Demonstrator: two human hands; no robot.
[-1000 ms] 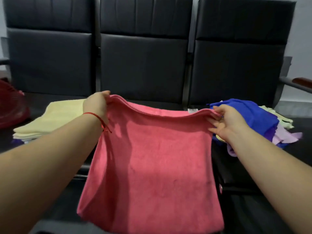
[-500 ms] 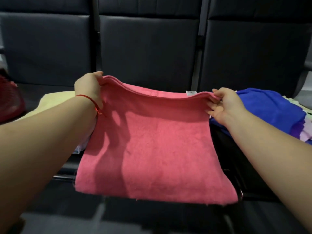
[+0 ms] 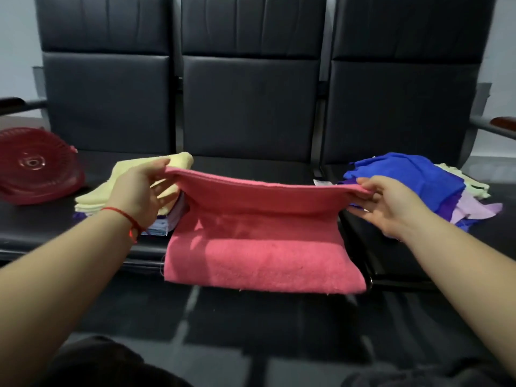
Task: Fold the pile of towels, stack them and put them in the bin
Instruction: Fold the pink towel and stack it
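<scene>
The pink towel [image 3: 259, 247] lies on the middle seat [image 3: 251, 167] of the bench, its near edge hanging just past the seat's front rim. Bare seat shows behind it. The left hand [image 3: 136, 191] and right hand [image 3: 391, 205], arms stretched forward, each pinch a far corner, lifting that edge. Folded yellow towels [image 3: 122, 188] sit left beside a red bin [image 3: 36, 166]; the unfolded pile [image 3: 418, 180] sits right.

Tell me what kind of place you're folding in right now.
Probably a waiting area or office lobby, not a laundry room: a row of linked black padded seats with armrests serves as the work surface, against a plain pale wall.
</scene>
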